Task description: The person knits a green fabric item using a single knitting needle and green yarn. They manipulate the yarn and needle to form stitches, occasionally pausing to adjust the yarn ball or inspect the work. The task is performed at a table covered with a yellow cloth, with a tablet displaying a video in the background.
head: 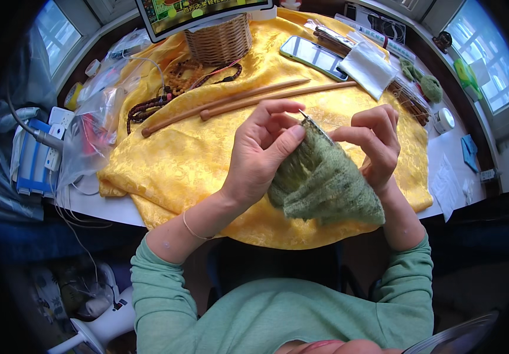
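A piece of green fuzzy knitting [332, 183] hangs between my hands above the table's yellow cloth. A thin knitting needle [308, 117] runs along its top edge, with the pointed tip sticking out near my left fingertips. My left hand [268, 148] pinches the knitting's upper left corner between thumb and fingers. At the right side, my right hand [374, 141] has its fingers curled, with the index finger against the needle end of the knitting; what its lower fingers hold is hidden behind the fabric.
Two thick wooden knitting needles [254, 98] lie on the yellow brocade cloth [183, 163]. Beyond are bead strings [148, 107], a wicker basket [221, 40], a tablet [201, 15] and a phone [314, 57]. A white cloth [368, 68], bundled needles [409, 101] and green yarn [431, 88] lie right.
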